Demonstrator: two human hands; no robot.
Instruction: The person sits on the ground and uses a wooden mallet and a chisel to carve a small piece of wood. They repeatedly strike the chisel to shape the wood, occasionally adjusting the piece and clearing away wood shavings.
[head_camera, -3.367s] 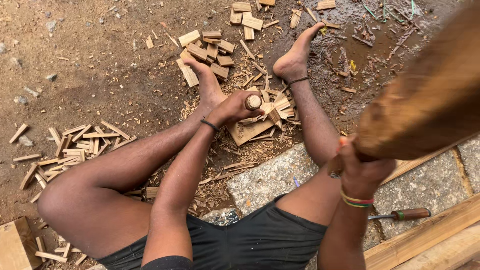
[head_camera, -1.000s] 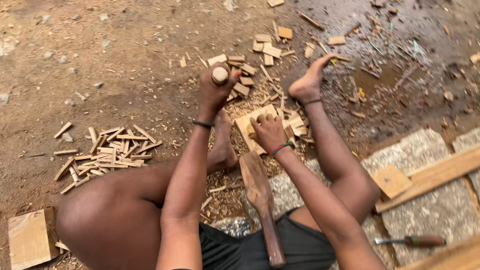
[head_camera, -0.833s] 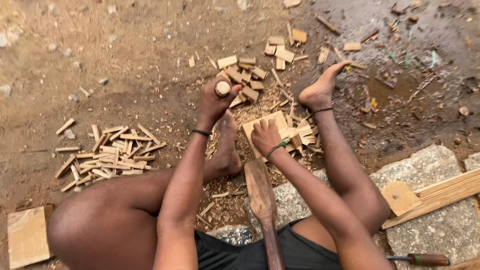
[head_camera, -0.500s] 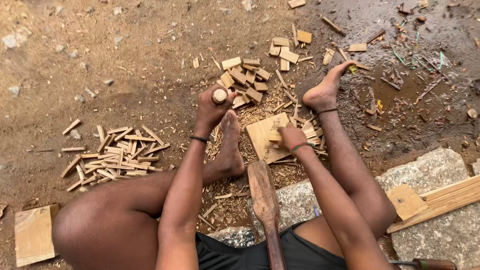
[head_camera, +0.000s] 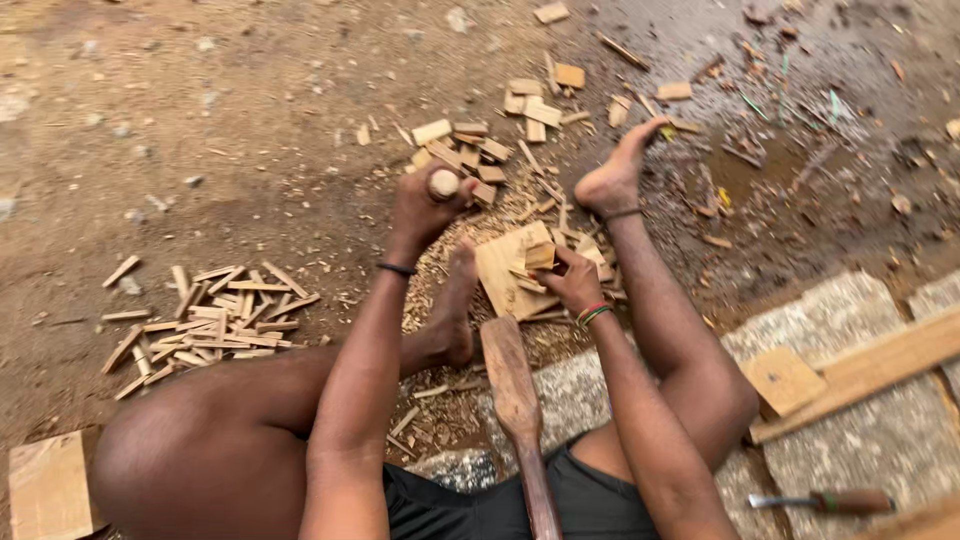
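Our right hand (head_camera: 572, 283) is pinched shut on a small wood block (head_camera: 540, 256) sitting on the flat board (head_camera: 500, 272), while our left hand (head_camera: 425, 205), fisted tight around a round-ended tool handle (head_camera: 443, 183), hangs up and left of it, so the right is closer.

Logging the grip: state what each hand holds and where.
Left hand wraps a round wooden handle below its top end; right hand pinches a small wood block by its sides.

Bare dirt ground (head_camera: 200, 120), wood-chip pile (head_camera: 205, 320), scattered blocks (head_camera: 480, 150), stone slab (head_camera: 860, 450)
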